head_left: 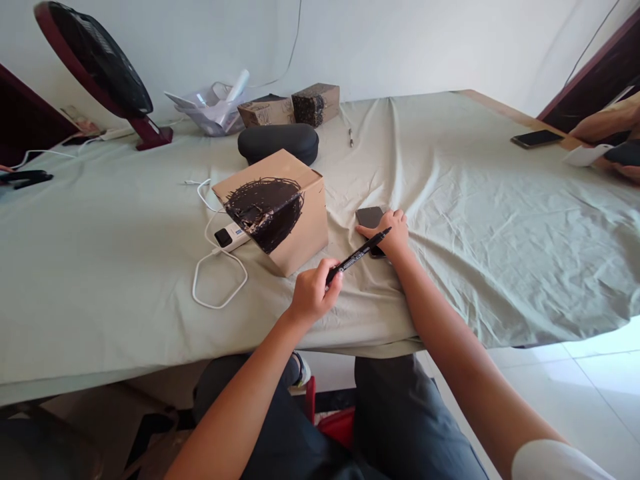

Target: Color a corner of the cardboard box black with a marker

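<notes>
My left hand (314, 291) is closed round a black marker pen (360, 253), which points up and to the right. My right hand (390, 232) rests on a dark phone (369, 216) lying on the grey-green cloth; its fingers curl over the phone. Just left of both hands stands a cardboard box (280, 208) with a large patch scribbled over in black on its front face.
A white power bank with a cable (220, 267) lies left of the box. Behind are a black case (278, 141), two more boxes (290, 107), a fan (100, 67) and a small pen (351, 137). Another person's hands (610, 140) and a phone (537, 139) are at far right.
</notes>
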Tool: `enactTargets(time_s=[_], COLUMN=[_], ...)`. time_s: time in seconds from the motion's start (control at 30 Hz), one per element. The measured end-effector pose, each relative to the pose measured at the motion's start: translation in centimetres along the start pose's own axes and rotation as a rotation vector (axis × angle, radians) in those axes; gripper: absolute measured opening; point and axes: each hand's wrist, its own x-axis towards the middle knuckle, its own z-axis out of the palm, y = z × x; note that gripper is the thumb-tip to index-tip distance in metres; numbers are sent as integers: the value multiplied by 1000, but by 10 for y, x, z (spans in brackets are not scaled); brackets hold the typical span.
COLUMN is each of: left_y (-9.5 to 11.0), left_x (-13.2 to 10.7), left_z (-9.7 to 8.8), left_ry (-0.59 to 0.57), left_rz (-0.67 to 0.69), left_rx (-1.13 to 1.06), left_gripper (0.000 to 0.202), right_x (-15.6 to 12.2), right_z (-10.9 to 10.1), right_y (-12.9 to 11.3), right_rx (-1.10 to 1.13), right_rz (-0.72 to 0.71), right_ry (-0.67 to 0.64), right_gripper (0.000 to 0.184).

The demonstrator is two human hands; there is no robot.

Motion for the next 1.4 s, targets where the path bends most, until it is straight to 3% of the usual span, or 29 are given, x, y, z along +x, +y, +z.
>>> enactTargets(time_s=[0.17, 0.27, 0.33, 0.4, 0.47, 0.53, 0.63, 0.7, 0.8, 0.9, 1.03, 1.2, 1.4], left_y=[1, 2, 1, 1, 0, 0, 1, 1, -2, -4, 4, 27, 28], left_x=[1, 2, 2, 3, 4, 4, 4, 4, 3, 2, -2, -6, -19], left_z=[1, 1, 1, 2, 4, 5, 3, -1, -12, -23, -37, -46, -41], left_ry=[21, 38, 68, 101, 120, 120, 104, 120, 181, 240, 284, 347, 482], left_rz=[-36, -121, -158, -169, -160, -145, -119, -110, -79, -18, 51, 30, -100], left_rx=[-20, -26, -26, -22, -23, -33, -63, -81, -123, -166, -209, -283, -279], left_gripper=[22, 25, 26, 25, 24, 23, 21, 21, 24, 28, 22, 17, 20], right_x=[-11, -19, -24, -31, -42, -55, -74, -81, -80, -73, -70, -78, -87], right_z=[-9, -20, -29, -39, -46, -48, -49, -55, -77, -107, -132, -137, -134], right_y=[-8, -15, -18, -18, -20, -25, -40, -54, -74, -89, -97, -95, -99], right_rx=[56, 209, 384, 589, 807, 1027, 1267, 1288, 1203, 1033, 912, 976, 1095], right_rz=[-63, -215, -368, -565, -732, -777, -690, -682, -824, -1015, -1108, -1081, -1007], right_ry=[38, 117, 92, -106, -415, -637, -634, -576, -587, -696, -870, -1090, -1138], right_gripper=[69, 44, 33, 33, 37, 42, 45, 43, 36, 27, 18, 23, 24])
